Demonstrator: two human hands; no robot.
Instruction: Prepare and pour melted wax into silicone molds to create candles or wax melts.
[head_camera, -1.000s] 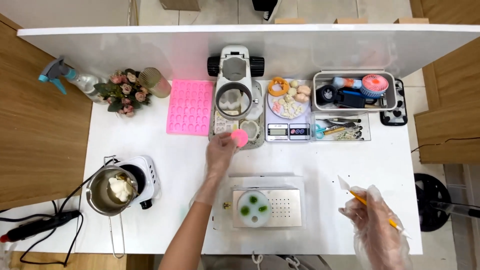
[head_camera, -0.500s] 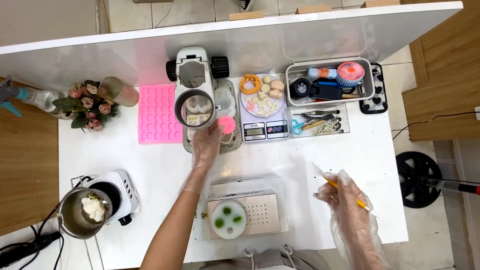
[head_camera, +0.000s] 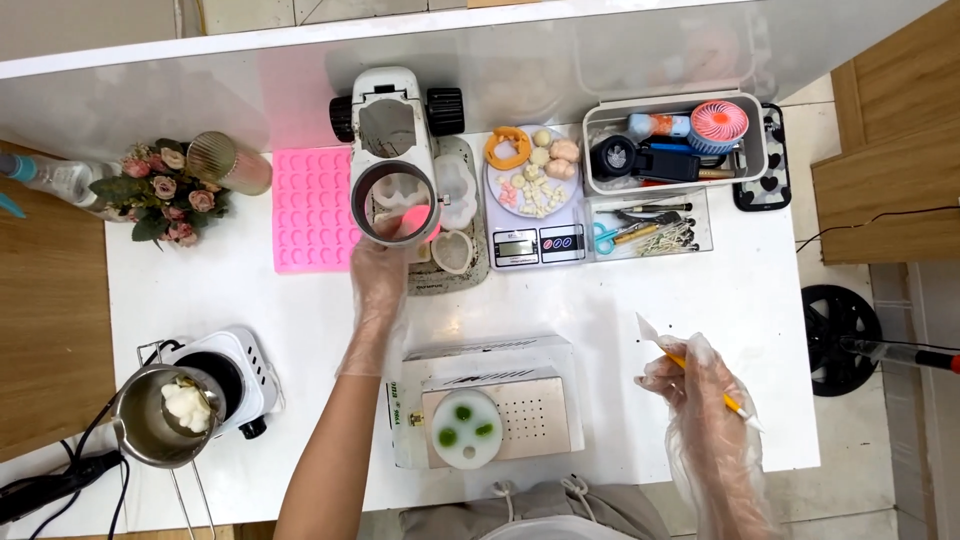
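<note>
Both my hands wear clear plastic gloves. My left hand (head_camera: 378, 270) reaches forward under the ring of a white stand device (head_camera: 392, 150) and holds a small pink piece (head_camera: 418, 222) over a grey tray of white moulds (head_camera: 455, 215). My right hand (head_camera: 700, 385) rests at the right of the table and grips a thin yellow stick (head_camera: 728, 400). In front of me a white round mould with green spots (head_camera: 466, 428) lies on a white box-shaped appliance (head_camera: 500, 385).
A pink silicone mould (head_camera: 310, 208) lies left of the device. A scale with a plate of small pieces (head_camera: 530, 190), a tool tray (head_camera: 650, 225) and a bin with a small fan (head_camera: 680, 140) stand at the right. A hot plate (head_camera: 235, 375), metal pot (head_camera: 160, 415) and flowers (head_camera: 160, 195) are left.
My left hand has carried the pink piece a little further forward, under the device's ring. The right hand keeps the stick. The view has shifted.
</note>
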